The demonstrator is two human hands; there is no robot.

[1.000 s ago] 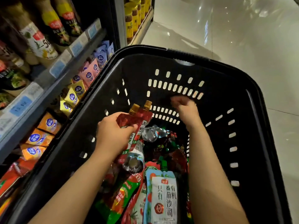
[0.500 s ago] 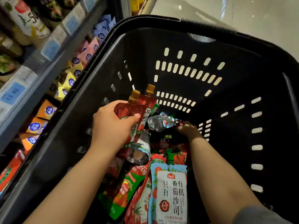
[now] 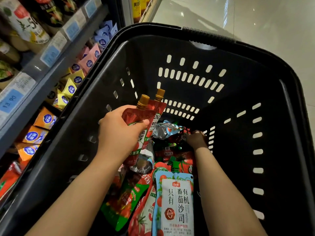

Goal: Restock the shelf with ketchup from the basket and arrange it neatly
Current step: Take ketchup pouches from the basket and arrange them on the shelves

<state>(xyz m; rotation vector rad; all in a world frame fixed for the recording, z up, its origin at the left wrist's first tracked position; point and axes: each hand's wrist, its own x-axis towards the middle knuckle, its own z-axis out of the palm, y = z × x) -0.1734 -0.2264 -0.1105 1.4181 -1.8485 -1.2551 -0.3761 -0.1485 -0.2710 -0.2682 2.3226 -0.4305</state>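
Observation:
My left hand (image 3: 119, 133) grips two red ketchup pouches (image 3: 144, 120) with brown spout caps, held upright over the black basket (image 3: 196, 41). Deep in the basket my right hand (image 3: 196, 138) reaches down among the heaped pouches, fingers curled into the dark pile; what it holds, if anything, is hidden. The basket's bottom holds several ketchup pouches, among them a light-blue and white pouch (image 3: 175, 201) with red print and a red and green pouch (image 3: 126, 200). A crumpled silver and blue pouch (image 3: 165, 130) lies between my two hands.
The store shelf (image 3: 51, 65) runs along the left with blue price tags (image 3: 10, 101). Under it stand rows of small yellow, pink and orange sachets (image 3: 71, 86), and red pouches (image 3: 8, 181) sit at the lower left. Bottles (image 3: 25, 23) stand on the shelf above. Shiny floor (image 3: 255, 17) lies behind the basket.
My right hand has dropped from the basket's far wall down into the pile of pouches. My left hand keeps its grip on the two pouches and has barely moved.

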